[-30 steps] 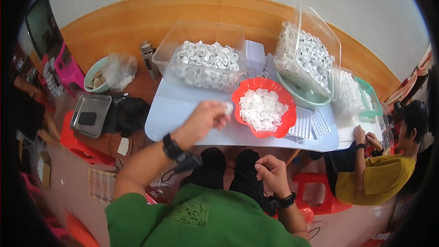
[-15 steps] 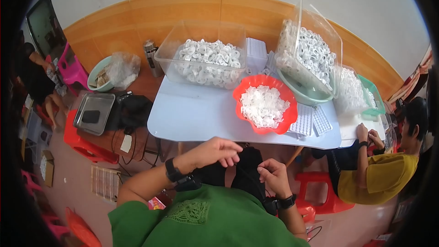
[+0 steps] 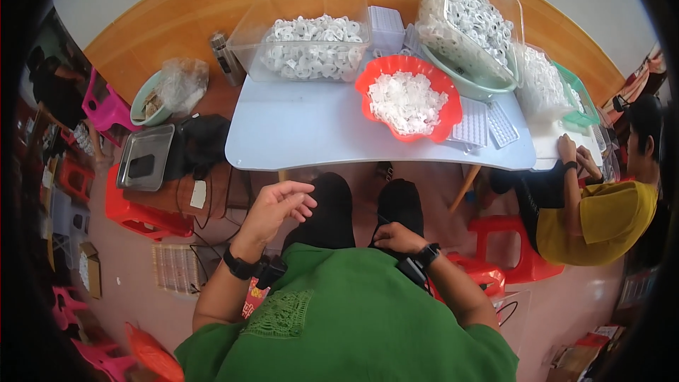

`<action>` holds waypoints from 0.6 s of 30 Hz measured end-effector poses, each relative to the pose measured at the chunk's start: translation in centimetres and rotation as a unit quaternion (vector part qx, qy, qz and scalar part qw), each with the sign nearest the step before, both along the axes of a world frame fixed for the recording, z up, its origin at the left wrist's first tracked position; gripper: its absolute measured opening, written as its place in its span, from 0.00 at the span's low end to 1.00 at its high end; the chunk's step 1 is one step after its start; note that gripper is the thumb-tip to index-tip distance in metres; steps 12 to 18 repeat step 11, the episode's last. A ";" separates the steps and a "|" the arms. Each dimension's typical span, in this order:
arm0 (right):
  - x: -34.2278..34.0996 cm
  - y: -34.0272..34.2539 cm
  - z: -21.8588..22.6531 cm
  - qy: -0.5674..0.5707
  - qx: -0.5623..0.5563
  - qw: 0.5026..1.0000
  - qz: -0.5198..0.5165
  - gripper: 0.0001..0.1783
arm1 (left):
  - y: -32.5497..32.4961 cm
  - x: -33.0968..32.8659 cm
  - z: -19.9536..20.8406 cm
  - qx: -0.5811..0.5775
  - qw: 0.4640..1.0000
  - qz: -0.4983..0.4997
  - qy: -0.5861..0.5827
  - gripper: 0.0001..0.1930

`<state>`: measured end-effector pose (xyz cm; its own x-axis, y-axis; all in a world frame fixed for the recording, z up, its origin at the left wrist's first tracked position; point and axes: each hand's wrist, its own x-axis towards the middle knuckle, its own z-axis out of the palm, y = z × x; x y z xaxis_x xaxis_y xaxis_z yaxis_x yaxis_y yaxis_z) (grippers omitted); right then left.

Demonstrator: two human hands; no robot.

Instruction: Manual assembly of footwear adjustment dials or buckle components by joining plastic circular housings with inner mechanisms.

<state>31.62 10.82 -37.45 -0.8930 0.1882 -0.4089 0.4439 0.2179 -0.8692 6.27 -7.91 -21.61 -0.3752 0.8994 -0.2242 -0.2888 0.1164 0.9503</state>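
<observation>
My left hand [image 3: 281,206] hovers beside my left thigh, short of the table's front edge, with its fingers stretched out and nothing seen in them. By my right thigh is my right hand [image 3: 400,238], its fingers curled together; whatever they hold, if anything, is hidden against the dark trousers [image 3: 399,201]. Ahead of both hands, a red scalloped bowl [image 3: 368,107] of small white translucent pieces [image 3: 407,102] stands on the pale blue table [image 3: 297,131]. White plastic trays with rows of small cells [image 3: 471,126] lie right of the bowl.
A clear bin [image 3: 244,53] of white ring-like parts stands at the back; another clear bin [image 3: 520,25] leans tilted in a green basin [image 3: 470,88]. At right sits a person in a yellow shirt [image 3: 601,223]. Red stools [image 3: 520,247] and a brown side table [image 3: 194,201] flank me.
Both hands have drawn apart and back from the table, the right one down to my thigh. My view has tipped downward, so the table sits higher in it.
</observation>
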 end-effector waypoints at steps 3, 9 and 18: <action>-0.7 -1.2 -1.8 -0.042 -0.004 0.998 0.048 0.16 | -1.5 0.8 -0.8 -0.009 1.000 0.003 -0.008 0.12; -2.9 -2.4 -8.9 -0.109 0.036 0.976 0.183 0.15 | -5.0 1.7 -1.8 -0.028 0.999 0.036 -0.013 0.12; -4.0 -2.6 -11.0 -0.104 0.111 0.946 0.285 0.14 | -6.1 1.7 -2.2 -0.028 0.998 0.053 -0.017 0.12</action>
